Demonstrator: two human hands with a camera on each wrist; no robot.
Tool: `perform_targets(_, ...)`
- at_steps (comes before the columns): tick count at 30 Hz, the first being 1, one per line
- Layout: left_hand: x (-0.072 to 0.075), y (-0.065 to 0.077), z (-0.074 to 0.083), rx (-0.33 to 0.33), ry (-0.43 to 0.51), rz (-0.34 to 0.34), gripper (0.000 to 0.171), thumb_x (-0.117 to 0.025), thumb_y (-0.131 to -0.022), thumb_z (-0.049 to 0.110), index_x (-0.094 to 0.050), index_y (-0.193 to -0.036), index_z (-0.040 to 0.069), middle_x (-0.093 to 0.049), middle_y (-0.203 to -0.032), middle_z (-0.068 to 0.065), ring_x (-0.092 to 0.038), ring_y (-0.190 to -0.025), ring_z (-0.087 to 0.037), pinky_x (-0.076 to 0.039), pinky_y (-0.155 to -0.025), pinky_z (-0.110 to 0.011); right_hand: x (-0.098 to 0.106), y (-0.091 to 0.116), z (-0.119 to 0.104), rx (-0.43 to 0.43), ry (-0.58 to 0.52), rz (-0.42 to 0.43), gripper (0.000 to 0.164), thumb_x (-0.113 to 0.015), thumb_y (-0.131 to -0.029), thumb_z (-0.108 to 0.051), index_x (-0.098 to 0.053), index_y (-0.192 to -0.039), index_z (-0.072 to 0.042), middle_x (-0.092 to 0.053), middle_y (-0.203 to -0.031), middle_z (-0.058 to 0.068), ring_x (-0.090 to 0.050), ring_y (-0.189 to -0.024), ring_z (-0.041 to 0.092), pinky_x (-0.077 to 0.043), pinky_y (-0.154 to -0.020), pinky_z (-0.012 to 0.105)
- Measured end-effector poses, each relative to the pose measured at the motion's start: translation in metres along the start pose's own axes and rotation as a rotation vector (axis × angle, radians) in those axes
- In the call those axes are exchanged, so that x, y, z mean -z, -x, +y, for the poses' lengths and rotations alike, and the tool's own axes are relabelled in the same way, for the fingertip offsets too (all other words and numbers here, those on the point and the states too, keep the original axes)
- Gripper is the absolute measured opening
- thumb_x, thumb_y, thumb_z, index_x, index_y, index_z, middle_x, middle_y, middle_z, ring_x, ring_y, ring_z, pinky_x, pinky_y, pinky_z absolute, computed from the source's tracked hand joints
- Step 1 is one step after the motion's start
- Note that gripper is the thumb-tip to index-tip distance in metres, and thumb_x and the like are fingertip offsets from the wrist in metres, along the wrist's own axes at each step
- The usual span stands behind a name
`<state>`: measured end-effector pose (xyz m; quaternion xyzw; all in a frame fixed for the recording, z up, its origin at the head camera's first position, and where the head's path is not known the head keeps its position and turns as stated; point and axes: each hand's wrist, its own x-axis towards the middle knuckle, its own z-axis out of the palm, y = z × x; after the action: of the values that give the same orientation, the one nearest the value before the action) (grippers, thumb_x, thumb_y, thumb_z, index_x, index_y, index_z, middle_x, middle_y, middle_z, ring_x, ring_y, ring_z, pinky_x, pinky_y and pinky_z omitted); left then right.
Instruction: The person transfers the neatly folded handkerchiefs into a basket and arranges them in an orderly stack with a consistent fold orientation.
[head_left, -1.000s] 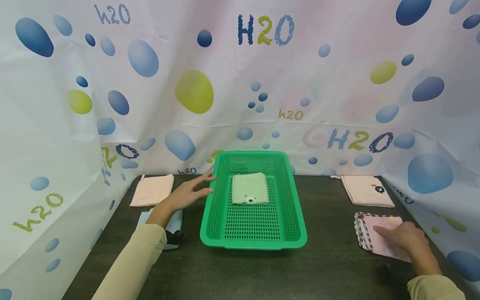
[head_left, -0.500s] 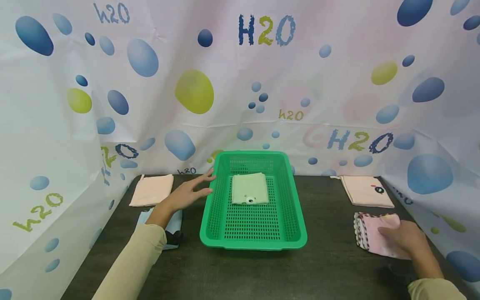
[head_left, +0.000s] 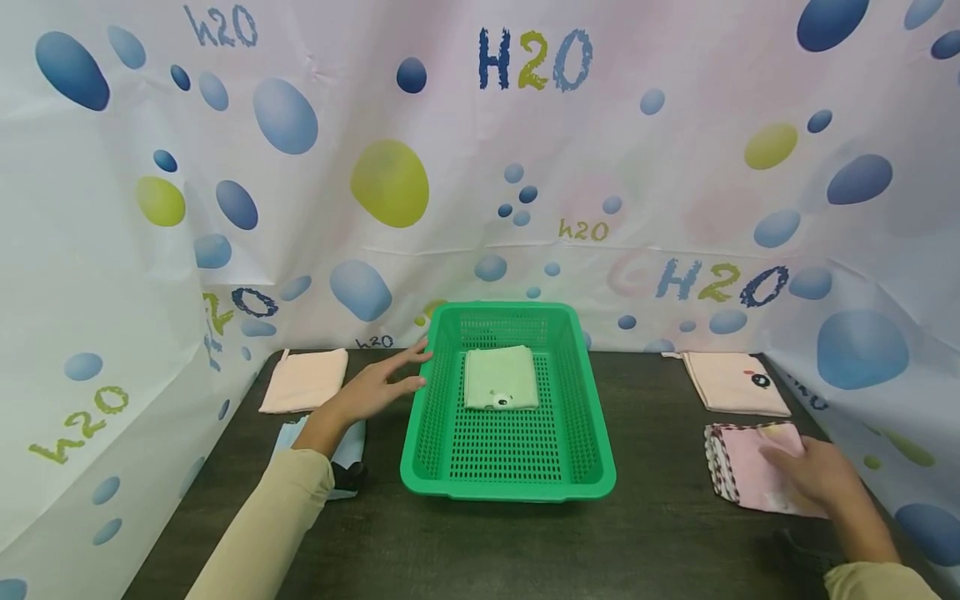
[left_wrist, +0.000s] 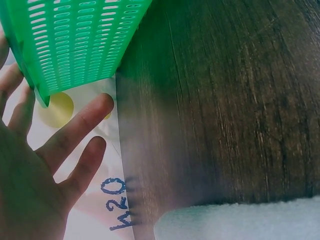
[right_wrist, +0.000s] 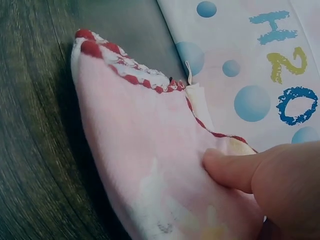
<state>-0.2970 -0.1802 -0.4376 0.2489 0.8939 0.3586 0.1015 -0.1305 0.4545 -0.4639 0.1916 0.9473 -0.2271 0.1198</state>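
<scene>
With its thumb on top, my right hand [head_left: 821, 475] pinches the right edge of a folded pink towel [head_left: 757, 471]; the fingers beneath are hidden. In the right wrist view the pink towel [right_wrist: 135, 130] shows a red-and-white stitched border and bends upward near the thumb. My left hand [head_left: 369, 392] is spread at the left side of a green plastic basket [head_left: 507, 493], fingertips right at its rim. A folded pale green towel [head_left: 501, 375] with a small printed animal face lies inside the basket.
A folded peach towel [head_left: 306, 381] lies at the back left, and a light blue towel [head_left: 351, 450] sits partly under my left forearm. Another peach towel [head_left: 733, 382] is at the back right. A printed sheet [head_left: 480, 167] walls the dark table.
The right hand has gone from lying over the pink towel to pinching its right edge, which now bends up. The towel has shifted slightly. The left hand stays in place.
</scene>
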Motion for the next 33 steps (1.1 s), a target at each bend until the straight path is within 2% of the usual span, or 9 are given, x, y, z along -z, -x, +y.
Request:
perform_targets(4,0.0,0.0,0.001,-0.011,-0.004,-0.003,0.06,-0.053,-0.102,0.056,-0.033,-0.158,0.043,-0.022,-0.17,0.015,-0.032,-0.155,-0.036,-0.033,-0.116,-0.069,0.0,-0.002,0.002,0.027,-0.029,0.044,0.084,-0.047,-0.104,-0.048,-0.037,-0.132,0.031,-0.043,-0.128,0.053,-0.058,-0.103,0.057,-0.054,-0.08,0.057)
perform_targets(7,0.0,0.001,0.002,-0.015,-0.007,-0.006,0.061,-0.052,-0.103,0.055,-0.032,-0.159,0.042,-0.021,-0.171,0.013,-0.032,-0.154,-0.037,-0.033,-0.116,-0.07,0.0,-0.004,0.004,0.038,-0.043,0.072,0.083,-0.049,-0.104,-0.048,-0.039,-0.131,0.031,-0.046,-0.126,0.051,-0.061,-0.097,0.052,-0.054,-0.073,0.051)
perform_targets(11,0.0,0.001,0.002,-0.007,0.001,-0.006,0.062,-0.052,-0.103,0.056,-0.03,-0.159,0.043,-0.023,-0.17,0.013,-0.031,-0.155,-0.036,-0.032,-0.116,-0.07,0.001,-0.003,0.002,0.006,-0.075,0.093,0.086,-0.05,-0.104,-0.049,-0.038,-0.133,0.031,-0.044,-0.13,0.051,-0.061,-0.097,0.049,-0.055,-0.07,0.046)
perform_targets(16,0.001,0.001,0.001,-0.003,0.001,-0.005,0.061,-0.053,-0.102,0.056,-0.03,-0.158,0.045,-0.024,-0.169,0.016,-0.032,-0.155,-0.035,-0.032,-0.117,-0.069,0.001,-0.003,0.0,-0.048,-0.19,0.124,0.08,-0.055,-0.102,-0.046,-0.042,-0.135,0.026,-0.056,-0.116,0.043,-0.059,-0.081,0.029,-0.046,-0.059,0.031)
perform_targets(20,0.001,0.0,0.001,-0.006,-0.005,-0.003,0.061,-0.053,-0.103,0.055,-0.031,-0.159,0.044,-0.023,-0.17,0.016,-0.032,-0.154,-0.036,-0.033,-0.117,-0.069,0.002,-0.004,0.001,-0.063,-0.239,0.137,0.081,-0.06,-0.099,-0.044,-0.04,-0.139,0.023,-0.054,-0.121,0.043,-0.06,-0.083,0.027,-0.046,-0.06,0.029)
perform_targets(26,0.0,-0.001,-0.001,-0.007,-0.012,0.0,0.062,-0.053,-0.103,0.054,-0.029,-0.159,0.044,-0.027,-0.169,0.014,-0.033,-0.154,-0.036,-0.032,-0.117,-0.069,0.004,-0.005,-0.001,-0.098,-0.313,0.104,0.093,-0.06,-0.098,-0.049,-0.028,-0.148,0.022,-0.046,-0.133,0.043,-0.061,-0.085,0.022,-0.049,-0.061,0.027)
perform_targets(30,0.0,-0.001,0.0,-0.004,-0.017,-0.002,0.061,-0.053,-0.103,0.055,-0.03,-0.159,0.045,-0.027,-0.169,0.013,-0.033,-0.154,-0.037,-0.033,-0.116,-0.07,0.004,-0.004,-0.005,-0.128,-0.387,0.099,0.097,-0.059,-0.098,-0.053,-0.022,-0.153,0.018,-0.053,-0.125,0.037,-0.061,-0.078,0.017,-0.052,-0.059,0.03)
perform_targets(33,0.001,0.0,0.001,-0.009,-0.01,-0.007,0.06,-0.053,-0.103,0.054,-0.032,-0.158,0.044,-0.023,-0.17,0.013,-0.031,-0.154,-0.038,-0.032,-0.115,-0.071,0.006,-0.003,-0.009,-0.142,-0.453,0.089,0.1,-0.059,-0.098,-0.055,-0.017,-0.156,0.014,-0.062,-0.11,0.025,-0.062,-0.073,0.014,-0.055,-0.06,0.032)
